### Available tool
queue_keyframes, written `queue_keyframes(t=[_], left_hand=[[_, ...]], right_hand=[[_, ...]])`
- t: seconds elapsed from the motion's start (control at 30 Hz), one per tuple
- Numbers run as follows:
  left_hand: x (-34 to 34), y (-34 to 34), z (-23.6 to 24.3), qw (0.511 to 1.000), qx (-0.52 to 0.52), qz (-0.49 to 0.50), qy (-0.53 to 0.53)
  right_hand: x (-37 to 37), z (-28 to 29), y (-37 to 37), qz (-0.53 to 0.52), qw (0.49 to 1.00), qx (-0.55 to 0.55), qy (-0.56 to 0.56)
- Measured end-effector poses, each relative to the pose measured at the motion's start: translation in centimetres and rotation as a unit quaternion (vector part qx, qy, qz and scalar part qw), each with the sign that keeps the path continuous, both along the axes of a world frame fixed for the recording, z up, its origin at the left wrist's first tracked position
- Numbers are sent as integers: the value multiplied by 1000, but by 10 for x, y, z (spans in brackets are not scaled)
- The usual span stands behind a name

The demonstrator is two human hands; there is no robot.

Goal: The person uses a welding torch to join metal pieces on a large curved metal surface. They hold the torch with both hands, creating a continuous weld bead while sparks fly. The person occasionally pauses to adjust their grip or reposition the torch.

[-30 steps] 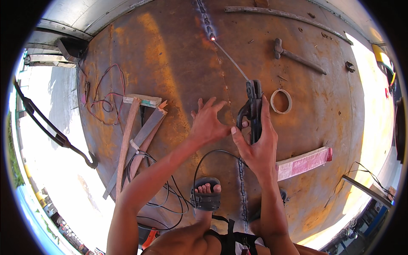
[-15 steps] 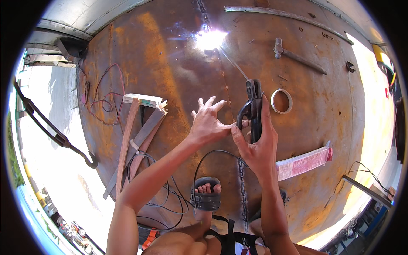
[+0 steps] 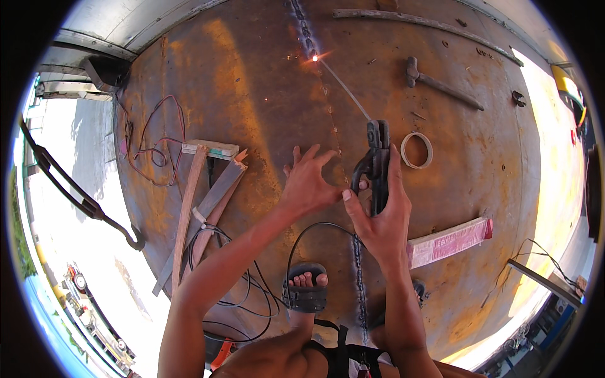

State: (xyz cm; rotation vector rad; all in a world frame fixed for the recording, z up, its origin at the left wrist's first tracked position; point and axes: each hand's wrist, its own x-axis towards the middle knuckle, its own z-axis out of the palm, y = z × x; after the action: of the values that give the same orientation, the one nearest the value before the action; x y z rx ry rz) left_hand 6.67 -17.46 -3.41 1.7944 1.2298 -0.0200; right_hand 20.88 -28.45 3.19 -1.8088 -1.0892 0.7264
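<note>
My right hand (image 3: 386,220) is wrapped round a black electrode holder (image 3: 378,167), its jaws pointing away from me. Clamped in them is a thin grey welding rod (image 3: 345,87), which slants up and left to a small glowing orange spot (image 3: 315,58) on the seam. Beyond that spot a dark weld bead (image 3: 304,28) runs along the rusty steel plate (image 3: 283,126). My left hand (image 3: 309,181) hovers over the plate with fingers spread and nothing in it, its thumb close to the holder's lever.
A hammer (image 3: 444,85) and a tape-like ring (image 3: 417,150) lie to the right. Nearer is a pink-and-white rod box (image 3: 449,243). On the left are a wooden frame (image 3: 189,208) and black cable (image 3: 265,296). A long metal strip (image 3: 422,24) lies at the far side.
The bright white welding arc has died down to a small orange glow, and the scene looks darker. Both hands have stayed nearly in place, the holder dipping very slightly.
</note>
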Motion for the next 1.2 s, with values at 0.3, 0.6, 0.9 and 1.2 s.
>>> queue_keyframes(t=[0.3, 0.6, 0.9, 1.2], left_hand=[[-1, -1, 0, 1000, 6, 2, -3], [3, 3, 10, 999, -24, -19, 38], [0, 2, 5, 999, -14, -20, 44], [-3, 0, -4, 999, 37, -26, 23]], right_hand=[[1, 1, 2, 7, 1000, 6, -9], [2, 0, 2, 11, 1000, -6, -12], [1, -1, 3, 12, 1000, -2, -18], [2, -2, 3, 13, 1000, -11, -7]])
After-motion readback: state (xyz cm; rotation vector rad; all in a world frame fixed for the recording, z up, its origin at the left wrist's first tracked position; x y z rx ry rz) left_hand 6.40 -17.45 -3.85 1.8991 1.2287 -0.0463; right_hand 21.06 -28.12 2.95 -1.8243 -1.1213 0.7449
